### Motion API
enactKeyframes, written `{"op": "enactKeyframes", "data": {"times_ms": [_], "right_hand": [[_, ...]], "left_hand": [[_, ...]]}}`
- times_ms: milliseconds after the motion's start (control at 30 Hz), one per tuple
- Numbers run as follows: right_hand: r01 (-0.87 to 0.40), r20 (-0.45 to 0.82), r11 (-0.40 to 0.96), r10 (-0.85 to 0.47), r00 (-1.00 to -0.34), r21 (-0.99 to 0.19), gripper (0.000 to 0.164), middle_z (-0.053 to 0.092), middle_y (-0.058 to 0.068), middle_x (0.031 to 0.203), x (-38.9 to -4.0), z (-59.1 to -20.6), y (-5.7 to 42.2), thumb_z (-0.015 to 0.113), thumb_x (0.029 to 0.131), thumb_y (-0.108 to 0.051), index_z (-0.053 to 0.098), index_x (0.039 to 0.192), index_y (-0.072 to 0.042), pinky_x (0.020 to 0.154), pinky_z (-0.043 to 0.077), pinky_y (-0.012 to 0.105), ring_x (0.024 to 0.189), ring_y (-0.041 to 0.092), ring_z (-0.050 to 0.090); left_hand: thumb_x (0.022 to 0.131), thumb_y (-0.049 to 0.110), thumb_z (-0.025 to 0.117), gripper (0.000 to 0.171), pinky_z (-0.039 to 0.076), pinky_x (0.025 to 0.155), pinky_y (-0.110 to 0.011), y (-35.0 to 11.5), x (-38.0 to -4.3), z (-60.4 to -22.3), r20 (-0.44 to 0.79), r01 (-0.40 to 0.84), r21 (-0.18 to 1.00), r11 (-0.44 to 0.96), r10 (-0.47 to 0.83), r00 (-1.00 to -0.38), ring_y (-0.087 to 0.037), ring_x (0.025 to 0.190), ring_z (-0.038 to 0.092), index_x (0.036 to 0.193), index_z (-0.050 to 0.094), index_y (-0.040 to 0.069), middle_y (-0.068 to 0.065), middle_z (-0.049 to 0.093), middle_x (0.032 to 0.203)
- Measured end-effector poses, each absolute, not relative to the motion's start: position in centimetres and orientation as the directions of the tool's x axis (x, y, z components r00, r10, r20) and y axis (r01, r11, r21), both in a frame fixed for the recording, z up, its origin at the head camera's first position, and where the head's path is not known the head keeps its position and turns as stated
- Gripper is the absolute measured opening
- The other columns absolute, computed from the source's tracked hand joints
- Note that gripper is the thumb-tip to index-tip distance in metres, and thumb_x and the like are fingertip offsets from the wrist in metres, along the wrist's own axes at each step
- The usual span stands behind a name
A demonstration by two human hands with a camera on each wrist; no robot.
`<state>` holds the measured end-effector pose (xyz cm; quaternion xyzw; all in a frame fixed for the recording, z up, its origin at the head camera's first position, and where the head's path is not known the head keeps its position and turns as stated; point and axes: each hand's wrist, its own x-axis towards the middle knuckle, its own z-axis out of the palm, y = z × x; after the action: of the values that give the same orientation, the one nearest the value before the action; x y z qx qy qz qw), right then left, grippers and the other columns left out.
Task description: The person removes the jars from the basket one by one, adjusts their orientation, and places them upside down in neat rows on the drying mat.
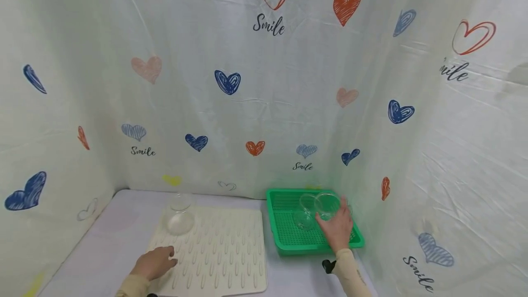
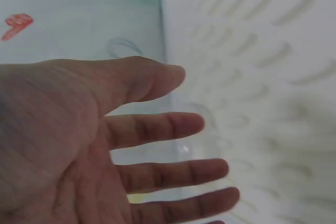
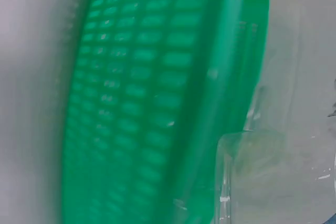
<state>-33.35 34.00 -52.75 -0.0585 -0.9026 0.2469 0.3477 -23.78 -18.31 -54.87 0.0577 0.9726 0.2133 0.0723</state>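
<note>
My right hand (image 1: pixel 338 227) is over the right part of the green basket (image 1: pixel 284 242), gripping a clear glass cup (image 1: pixel 327 205) between thumb and fingers. In the right wrist view, that clear cup (image 3: pixel 273 177) shows at the lower right, past the basket's side. Beside it in the basket is another clear glass (image 1: pixel 304 220). My left hand (image 1: pixel 154 262) is above the left part of a pale ridged mat (image 1: pixel 231 251) and holds nothing. Its fingers (image 2: pixel 173 177) are spread in the left wrist view. A clear glass (image 1: pixel 180 222) stands on the mat's back left corner.
The mat and basket lie side by side on a white table (image 1: pixel 107 237), with a narrow gap between them. A white curtain (image 1: pixel 198 104) printed with hearts and words encloses the table at the back and both sides.
</note>
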Motion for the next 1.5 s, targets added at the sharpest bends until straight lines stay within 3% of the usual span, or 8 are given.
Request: {"op": "enactKeyframes", "data": {"times_ms": [133, 267, 433, 633, 933, 1100, 1267, 1500], "right_hand": [[-0.210, 0.753, 0.945, 0.053, -0.656, -0.250, 0.109, 0.044, 0.023, 0.141, -32.9, -50.8, 31.5, 0.080, 0.069, -0.040, 0.018, 0.154, -0.012, 0.101, 0.032, 0.064, 0.121, 0.043, 0.047], [-0.284, 0.802, 0.958, -0.207, -0.561, 0.048, 0.107, 0.050, 0.021, 0.135, -32.3, -48.9, 28.5, 0.076, 0.065, -0.045, 0.026, 0.153, -0.011, 0.096, 0.040, 0.059, 0.111, 0.040, 0.054], [-0.341, 0.746, 0.877, -0.470, -0.472, 0.337, 0.106, 0.053, 0.019, 0.132, -31.4, -47.3, 24.6, 0.078, 0.061, -0.050, 0.031, 0.151, -0.019, 0.095, 0.044, 0.056, 0.109, 0.037, 0.057], [-0.386, 0.601, 0.745, -0.667, -0.439, 0.545, 0.112, 0.052, 0.014, 0.137, -30.0, -46.8, 20.5, 0.076, 0.058, -0.060, 0.022, 0.153, -0.033, 0.100, 0.043, 0.054, 0.112, 0.034, 0.057], [-0.444, 0.507, 0.694, -0.718, -0.477, 0.566, 0.120, 0.053, 0.014, 0.134, -28.6, -47.4, 17.1, 0.076, 0.056, -0.070, 0.015, 0.153, -0.037, 0.104, 0.041, 0.053, 0.113, 0.036, 0.058], [-0.444, 0.486, 0.685, -0.725, -0.488, 0.577, 0.127, 0.051, 0.015, 0.134, -28.4, -47.6, 16.7, 0.075, 0.052, -0.076, 0.010, 0.154, -0.038, 0.105, 0.041, 0.054, 0.113, 0.037, 0.059], [-0.461, 0.470, 0.677, -0.734, -0.490, 0.574, 0.127, 0.051, 0.014, 0.134, -28.1, -47.7, 16.4, 0.074, 0.054, -0.076, 0.007, 0.154, -0.037, 0.104, 0.041, 0.054, 0.112, 0.035, 0.059], [-0.480, 0.473, 0.681, -0.731, -0.492, 0.553, 0.125, 0.051, 0.013, 0.135, -27.9, -48.0, 16.3, 0.075, 0.055, -0.073, 0.009, 0.154, -0.037, 0.102, 0.044, 0.055, 0.113, 0.036, 0.060]], "left_hand": [[0.087, 0.026, 0.069, 0.033, 0.054, 0.072, -0.046, -16.1, -25.3, -52.3, -0.002, 0.132, 0.440, 0.888, 0.148, -0.989, -0.030, 0.085, 0.065, 0.108, 0.063, 0.001, -0.015, 0.066, 0.100], [0.088, 0.034, 0.069, 0.053, 0.053, 0.082, -0.051, -13.6, -26.7, -50.3, 0.114, 0.221, 0.512, 0.830, 0.189, -0.975, -0.038, 0.106, 0.061, 0.128, 0.054, 0.003, -0.024, 0.057, 0.124], [0.084, 0.054, 0.068, 0.085, 0.045, 0.099, -0.055, -10.1, -28.2, -48.4, 0.212, 0.339, 0.595, 0.729, 0.264, -0.941, -0.039, 0.130, 0.047, 0.148, 0.035, 0.008, -0.020, 0.041, 0.146], [0.076, 0.068, 0.067, 0.102, 0.042, 0.103, -0.057, -6.9, -28.6, -47.6, 0.260, 0.444, 0.634, 0.633, 0.366, -0.893, -0.036, 0.139, 0.036, 0.153, 0.026, 0.014, -0.014, 0.029, 0.155], [0.076, 0.069, 0.067, 0.102, 0.046, 0.098, -0.057, -5.3, -28.3, -48.5, 0.235, 0.525, 0.662, 0.535, 0.517, -0.823, -0.034, 0.135, 0.044, 0.154, 0.019, 0.026, -0.005, 0.027, 0.157], [0.079, 0.059, 0.070, 0.096, 0.047, 0.097, -0.056, -4.8, -28.3, -48.8, 0.245, 0.519, 0.698, 0.494, 0.516, -0.821, -0.033, 0.130, 0.049, 0.153, 0.023, 0.021, -0.008, 0.034, 0.153], [0.079, 0.055, 0.073, 0.094, 0.051, 0.091, -0.050, -4.5, -28.5, -48.9, 0.258, 0.503, 0.699, 0.509, 0.477, -0.840, -0.031, 0.121, 0.055, 0.150, 0.024, 0.016, -0.013, 0.040, 0.146], [0.077, 0.057, 0.073, 0.095, 0.049, 0.096, -0.054, -4.2, -28.7, -49.0, 0.247, 0.495, 0.689, 0.530, 0.471, -0.847, -0.033, 0.127, 0.051, 0.150, 0.027, 0.015, -0.011, 0.035, 0.150]]}}
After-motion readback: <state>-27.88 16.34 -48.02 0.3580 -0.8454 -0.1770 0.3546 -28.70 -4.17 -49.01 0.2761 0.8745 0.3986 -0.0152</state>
